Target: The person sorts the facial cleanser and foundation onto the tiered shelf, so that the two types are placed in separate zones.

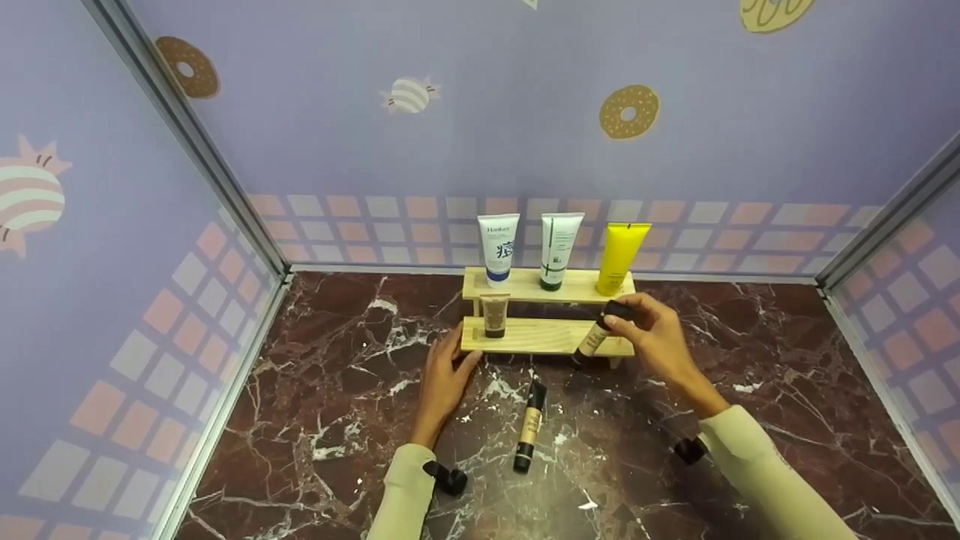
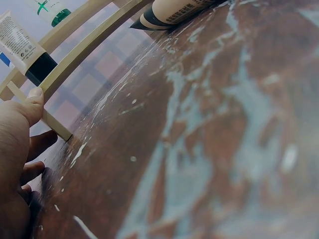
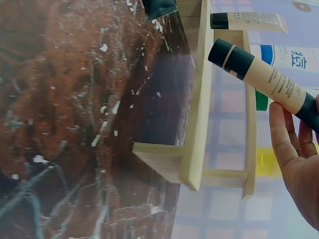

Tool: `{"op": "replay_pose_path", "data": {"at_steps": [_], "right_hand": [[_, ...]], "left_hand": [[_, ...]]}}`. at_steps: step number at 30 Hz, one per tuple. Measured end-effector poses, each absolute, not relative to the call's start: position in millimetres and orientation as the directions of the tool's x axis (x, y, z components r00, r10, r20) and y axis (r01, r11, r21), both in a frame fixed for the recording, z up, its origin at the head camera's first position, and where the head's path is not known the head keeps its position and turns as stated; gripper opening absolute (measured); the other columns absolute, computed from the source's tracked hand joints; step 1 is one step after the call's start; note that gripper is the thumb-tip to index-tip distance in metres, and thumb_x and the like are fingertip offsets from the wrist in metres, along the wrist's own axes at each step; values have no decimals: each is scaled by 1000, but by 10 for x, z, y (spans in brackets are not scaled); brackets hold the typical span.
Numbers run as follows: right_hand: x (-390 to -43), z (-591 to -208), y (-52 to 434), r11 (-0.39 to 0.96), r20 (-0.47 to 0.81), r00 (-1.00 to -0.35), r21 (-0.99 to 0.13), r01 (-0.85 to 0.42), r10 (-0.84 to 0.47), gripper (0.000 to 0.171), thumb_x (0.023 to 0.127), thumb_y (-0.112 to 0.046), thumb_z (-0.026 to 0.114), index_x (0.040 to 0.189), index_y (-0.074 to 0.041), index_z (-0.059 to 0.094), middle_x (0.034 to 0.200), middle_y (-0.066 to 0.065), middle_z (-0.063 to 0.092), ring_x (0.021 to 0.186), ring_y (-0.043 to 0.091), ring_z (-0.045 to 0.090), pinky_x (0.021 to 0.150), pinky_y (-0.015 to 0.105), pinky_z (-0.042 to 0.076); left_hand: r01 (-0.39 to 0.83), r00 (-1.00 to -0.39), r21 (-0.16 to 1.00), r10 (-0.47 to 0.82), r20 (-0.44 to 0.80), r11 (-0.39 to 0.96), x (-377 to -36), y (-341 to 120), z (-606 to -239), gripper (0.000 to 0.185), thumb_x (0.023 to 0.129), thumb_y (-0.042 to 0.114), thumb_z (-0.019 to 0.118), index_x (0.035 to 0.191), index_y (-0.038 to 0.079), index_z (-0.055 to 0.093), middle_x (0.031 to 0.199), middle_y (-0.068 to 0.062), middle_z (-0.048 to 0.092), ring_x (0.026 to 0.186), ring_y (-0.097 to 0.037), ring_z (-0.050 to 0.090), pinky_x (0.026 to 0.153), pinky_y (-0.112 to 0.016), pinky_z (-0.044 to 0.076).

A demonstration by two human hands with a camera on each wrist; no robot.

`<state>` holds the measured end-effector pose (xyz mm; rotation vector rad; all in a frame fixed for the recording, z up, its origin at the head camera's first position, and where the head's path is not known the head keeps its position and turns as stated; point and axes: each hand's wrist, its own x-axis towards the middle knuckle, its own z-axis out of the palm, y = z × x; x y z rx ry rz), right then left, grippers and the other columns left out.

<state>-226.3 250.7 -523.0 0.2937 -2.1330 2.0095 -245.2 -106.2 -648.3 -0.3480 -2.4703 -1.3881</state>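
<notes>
Holding four tubes, the wooden rack (image 1: 551, 335) is steadied by flat left-hand fingers (image 1: 459, 358); right-hand fingers (image 1: 626, 319) pinch a beige tube (image 1: 598, 332).

Left hand (image 1: 444, 375) lies flat, fingers straight; right hand (image 1: 654, 330) raised, fingers pinching.

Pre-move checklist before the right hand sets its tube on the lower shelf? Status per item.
1. Right hand grips the beige tube near its upper end: ok.
2. Tube upright: not ok, tilted, lower end at the lower shelf front edge.
3. Left hand steadies the rack, fingers touching its left end: ok.
4. Free space on the lower shelf right of the brown tube: ok.
5. Second beige tube lies on the marble top, clear of the rack: ok.
6. Tube cap tight: cannot tell.
</notes>
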Motion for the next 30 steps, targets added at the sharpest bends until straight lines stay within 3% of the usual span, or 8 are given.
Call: {"op": "replay_pose_path", "data": {"at_steps": [8,19,30], "right_hand": [[-2417,-5164,2378,126,296,-955,-948,-292,12,22,97,9,78,118,13,72,108,18,76,94,18,74,85,27,67],[-2603,-5125,2150,138,301,-953,-943,-304,-44,23,97,7,80,119,13,72,117,23,73,103,17,76,96,31,66],[-2689,-5107,1956,159,292,-953,-940,-302,-82,26,97,5,80,121,10,74,120,23,75,106,19,74,96,30,65]], "left_hand": [[346,-928,787,66,366,511,-2465,-1063,-6472,68,106,27,74,160,-7,50,160,-34,52,146,-49,56,136,-64,19],[344,-931,796,68,360,498,-2450,-1069,-6480,68,107,27,73,161,-7,49,160,-31,54,150,-47,52,137,-61,18],[362,-922,779,70,382,512,-2466,-1062,-6491,69,106,27,75,160,-8,50,157,-30,57,149,-47,53,136,-62,20]]}}
